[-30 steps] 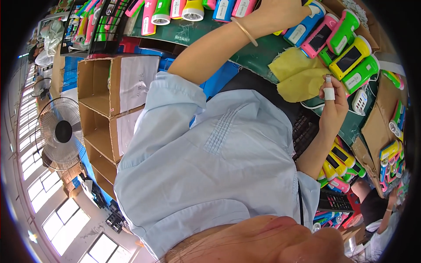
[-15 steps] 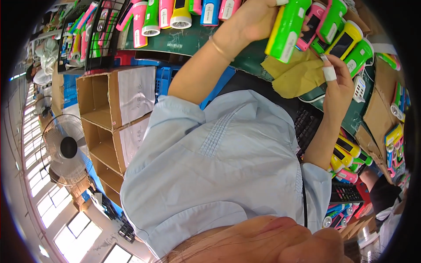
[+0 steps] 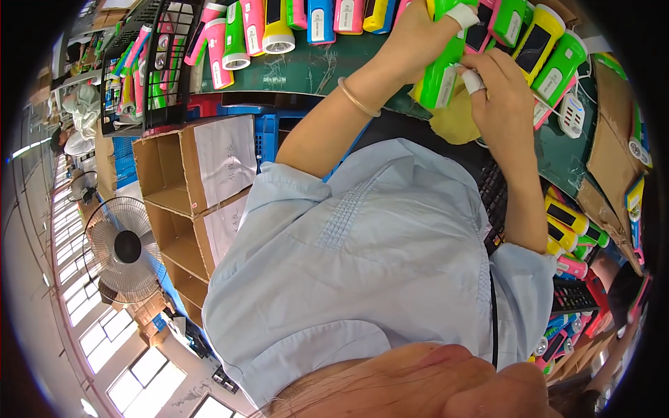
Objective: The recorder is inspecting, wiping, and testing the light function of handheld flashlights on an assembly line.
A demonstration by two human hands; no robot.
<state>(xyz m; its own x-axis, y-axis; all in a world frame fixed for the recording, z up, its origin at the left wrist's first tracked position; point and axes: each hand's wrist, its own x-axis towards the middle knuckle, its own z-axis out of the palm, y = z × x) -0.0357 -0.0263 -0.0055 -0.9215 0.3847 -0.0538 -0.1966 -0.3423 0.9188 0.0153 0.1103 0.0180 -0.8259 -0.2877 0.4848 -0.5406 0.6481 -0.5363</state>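
A green and yellow flashlight (image 3: 439, 85) is gripped in my left hand (image 3: 418, 43), tilted over the green table. White tape wraps the thumb of that hand. My right hand (image 3: 503, 87), also with a taped finger, has its fingertips pinched against the flashlight's right side. Whatever small thing may lie between those fingertips is too small to make out. Beneath the hands is a yellow cloth (image 3: 456, 122), partly covered. Close to the right hand lie a yellow flashlight (image 3: 540, 45) and a green flashlight (image 3: 561, 70).
A row of coloured flashlights (image 3: 300, 21) lines the table's far side. A white multi-port charger (image 3: 571, 115) sits at the right. Left are a black wire rack (image 3: 164, 63), cardboard compartments (image 3: 167, 174) and a fan (image 3: 127, 247). More flashlights (image 3: 568, 219) lie right of my forearm.
My right hand has moved left and up from beside the cloth to the flashlight's side. The flashlight in my left hand has shifted slightly. The whole view has shifted a little.
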